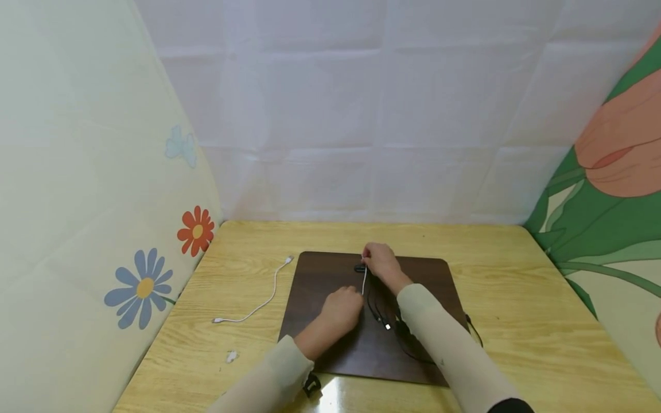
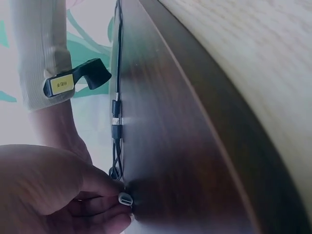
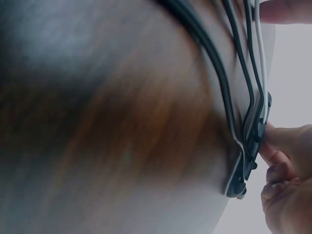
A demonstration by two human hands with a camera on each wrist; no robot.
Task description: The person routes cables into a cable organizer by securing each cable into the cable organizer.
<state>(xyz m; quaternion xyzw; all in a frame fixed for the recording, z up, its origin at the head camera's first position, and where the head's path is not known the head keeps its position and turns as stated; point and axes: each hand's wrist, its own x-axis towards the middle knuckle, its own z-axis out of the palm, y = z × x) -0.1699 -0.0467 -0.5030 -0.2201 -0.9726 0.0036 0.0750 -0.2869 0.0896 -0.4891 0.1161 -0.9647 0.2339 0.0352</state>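
Note:
Near the middle of a dark brown board [image 1: 320, 287], my left hand [image 1: 342, 310] pinches the near end of a white cable [image 1: 365, 281]; its small connector [image 2: 126, 199] pokes out by the fingers in the left wrist view. My right hand [image 1: 381, 261] is at the board's far edge, its fingertips gripping the white cable at a black cable clip [image 3: 253, 146]. The white cable runs taut between the hands. Beside it, black cables [image 3: 224, 83] lead into the same clip in the right wrist view, and one black cable's connector [image 1: 387, 326] lies on the board.
Left of the board, a second white cable [image 1: 275, 287] lies in a loose curve on the wooden table [image 1: 527, 321]. A small white piece [image 1: 232, 356] is nearer the front left. Another black cable [image 1: 474, 330] hangs over the board's right edge. A white cloth [image 1: 320, 115] stands behind the table.

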